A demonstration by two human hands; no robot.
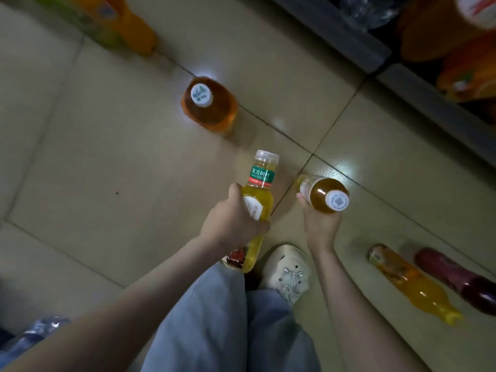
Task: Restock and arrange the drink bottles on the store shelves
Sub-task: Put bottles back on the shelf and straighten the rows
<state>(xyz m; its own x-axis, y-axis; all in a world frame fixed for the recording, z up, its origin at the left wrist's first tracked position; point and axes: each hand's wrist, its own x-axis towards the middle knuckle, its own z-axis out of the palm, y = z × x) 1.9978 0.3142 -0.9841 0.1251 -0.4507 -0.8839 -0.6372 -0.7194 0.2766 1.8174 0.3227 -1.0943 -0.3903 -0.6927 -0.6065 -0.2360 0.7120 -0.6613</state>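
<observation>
My left hand (230, 221) grips a pale yellow tea bottle (259, 194) with a green neck label and clear cap, held above the tiled floor. My right hand (319, 221) holds an amber tea bottle (320, 193) from below, its white cap turned toward me. A third amber bottle (210, 106) with a white cap stands upright on the floor ahead of both hands. The grey shelf edge (349, 33) runs along the upper right, with orange drink bottles (467, 73) on it.
An orange bottle (413, 284) and a dark red bottle (456, 277) lie on the floor at the right. An orange bottle (131, 28) lies at the top left. My shoe (288, 272) and trouser legs fill the bottom middle. A plastic-wrapped pack (35, 334) sits bottom left.
</observation>
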